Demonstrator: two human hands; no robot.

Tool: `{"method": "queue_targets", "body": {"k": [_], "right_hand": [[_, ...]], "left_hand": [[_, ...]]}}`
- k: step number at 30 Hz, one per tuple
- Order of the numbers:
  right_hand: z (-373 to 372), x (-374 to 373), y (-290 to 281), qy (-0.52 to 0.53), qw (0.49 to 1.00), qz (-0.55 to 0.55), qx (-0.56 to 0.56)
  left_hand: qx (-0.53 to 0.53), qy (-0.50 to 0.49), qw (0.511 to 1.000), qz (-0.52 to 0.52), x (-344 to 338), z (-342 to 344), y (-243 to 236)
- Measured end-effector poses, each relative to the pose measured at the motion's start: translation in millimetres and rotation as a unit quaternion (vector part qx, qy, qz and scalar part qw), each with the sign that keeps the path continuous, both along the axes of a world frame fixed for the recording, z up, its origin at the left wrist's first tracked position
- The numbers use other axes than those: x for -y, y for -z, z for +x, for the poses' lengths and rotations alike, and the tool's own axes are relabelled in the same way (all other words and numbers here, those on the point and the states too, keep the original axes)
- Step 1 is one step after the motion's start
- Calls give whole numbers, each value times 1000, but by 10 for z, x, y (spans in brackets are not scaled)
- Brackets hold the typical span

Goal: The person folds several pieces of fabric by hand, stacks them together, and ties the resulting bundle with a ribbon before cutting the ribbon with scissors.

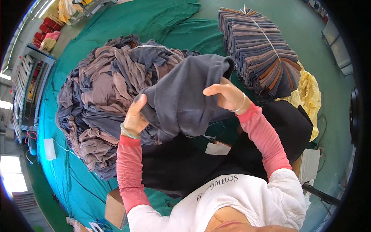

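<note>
Between my two hands, a dark grey piece of cloth (181, 92) is held up over my lap, its folds hanging down in the middle. My left hand (135, 118) grips its left edge, thumb on the near side and fingers hidden behind the fabric. At the right edge, my right hand (228, 96) holds the cloth the same way, thumb pointing left and fingers out of sight behind it. Just beyond and left lies a big heap of crumpled grey and mauve-brown cloths (104, 85).
A tied stack of folded cloths (259, 46) stands at the far right, with yellow fabric (309, 92) beside it. Green sheeting (185, 23) covers the floor. Near my left elbow is a cardboard box (114, 207); a metal rack (25, 89) stands far left.
</note>
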State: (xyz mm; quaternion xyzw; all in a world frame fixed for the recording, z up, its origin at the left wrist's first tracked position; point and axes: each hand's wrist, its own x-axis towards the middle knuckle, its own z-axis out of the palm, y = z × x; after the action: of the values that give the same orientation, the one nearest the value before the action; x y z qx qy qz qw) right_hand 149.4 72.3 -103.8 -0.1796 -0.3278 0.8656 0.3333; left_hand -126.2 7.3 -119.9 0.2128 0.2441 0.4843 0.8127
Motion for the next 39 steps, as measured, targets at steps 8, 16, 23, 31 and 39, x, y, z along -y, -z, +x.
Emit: {"method": "queue_targets", "body": {"k": [8,16,23,31,39], "right_hand": [[1120,81,210,159,980,-49,106],[1509,204,36,250,943,114,186],[1827,-539,606,312,910,203,182],[1059,-541,956,196,954,43,222],[190,-431,1809,79,930,-105,343]], "left_hand": [[-248,-184,950,42,38,184,-243],[-273,-117,948,115,113,252,-341],[-443,-203,854,182,-573,261,115],[-420,-105,874,220,-561,333,172],[-292,-43,930,218,-170,515,-297]]}}
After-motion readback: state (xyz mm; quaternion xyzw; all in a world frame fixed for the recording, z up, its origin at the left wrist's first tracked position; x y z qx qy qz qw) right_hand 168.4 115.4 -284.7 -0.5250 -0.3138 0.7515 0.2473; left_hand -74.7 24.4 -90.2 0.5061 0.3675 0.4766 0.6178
